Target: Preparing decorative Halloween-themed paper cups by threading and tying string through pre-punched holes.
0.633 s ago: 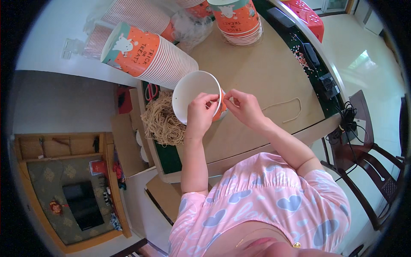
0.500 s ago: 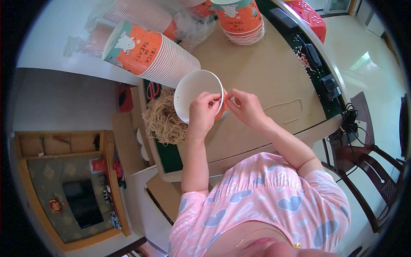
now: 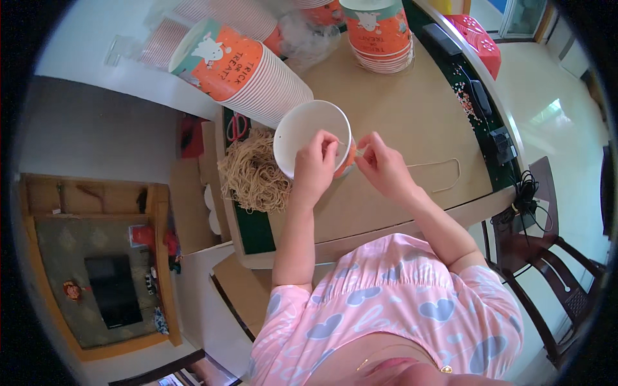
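The left hand [image 3: 315, 168] holds a round paper cup with a white inside and an orange outer wall [image 3: 309, 132] tilted on its side, mouth toward the camera, just above the brown cardboard-covered surface [image 3: 412, 122]. Its grip is closed on the cup's rim at the lower right, fingers curled over the edge. The right hand [image 3: 383, 166] is just beside that rim, its grip pinched tight on the end of a thin tan paper string [image 3: 444, 172], thumb and forefinger pressed together close to the cup's wall. From the pinch the string trails right across the surface and bends into a loop.

Left of the cup a loose heap of the same tan string [image 3: 252, 174] lies at the surface's edge, touching the cup's underside. Behind it a long stack of nested orange paper cups with white rims [image 3: 241, 72] lies on its side. Farther back a shorter upright stack of orange cups [image 3: 378, 32] stands on the surface. A dark wooden chair [image 3: 547, 270] stands on the pale floor to the person's right.
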`<state>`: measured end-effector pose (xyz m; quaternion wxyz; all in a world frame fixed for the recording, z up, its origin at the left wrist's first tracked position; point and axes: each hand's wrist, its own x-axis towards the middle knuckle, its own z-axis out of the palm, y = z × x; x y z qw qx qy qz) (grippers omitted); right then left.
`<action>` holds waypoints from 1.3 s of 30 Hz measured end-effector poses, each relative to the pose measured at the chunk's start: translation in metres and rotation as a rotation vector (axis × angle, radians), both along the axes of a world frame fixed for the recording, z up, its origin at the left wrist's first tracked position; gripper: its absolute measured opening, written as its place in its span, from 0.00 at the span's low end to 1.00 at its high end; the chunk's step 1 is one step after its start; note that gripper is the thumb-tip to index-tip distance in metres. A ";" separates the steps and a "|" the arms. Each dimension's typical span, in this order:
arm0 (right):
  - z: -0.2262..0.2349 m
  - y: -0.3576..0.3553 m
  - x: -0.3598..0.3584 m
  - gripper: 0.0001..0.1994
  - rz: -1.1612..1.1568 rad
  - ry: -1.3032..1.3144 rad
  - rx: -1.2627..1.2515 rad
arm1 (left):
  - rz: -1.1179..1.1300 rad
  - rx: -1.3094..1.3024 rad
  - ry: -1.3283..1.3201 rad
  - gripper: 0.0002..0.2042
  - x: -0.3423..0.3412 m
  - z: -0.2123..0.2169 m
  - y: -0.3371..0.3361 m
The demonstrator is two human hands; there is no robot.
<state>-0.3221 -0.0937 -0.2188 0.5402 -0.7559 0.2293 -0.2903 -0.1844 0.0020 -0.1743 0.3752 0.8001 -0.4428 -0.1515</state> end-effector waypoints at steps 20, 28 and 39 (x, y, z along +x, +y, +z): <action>0.058 -0.031 0.011 0.08 0.096 -0.162 -0.478 | 0.123 -0.229 0.525 0.03 -0.001 -0.004 0.032; -0.078 0.005 -0.048 0.25 0.338 0.424 -0.802 | 0.122 -0.287 0.448 0.03 -0.007 -0.007 0.034; -0.103 -0.201 -0.053 0.24 -0.431 0.944 -0.850 | -0.005 -0.269 0.540 0.02 -0.014 0.001 0.041</action>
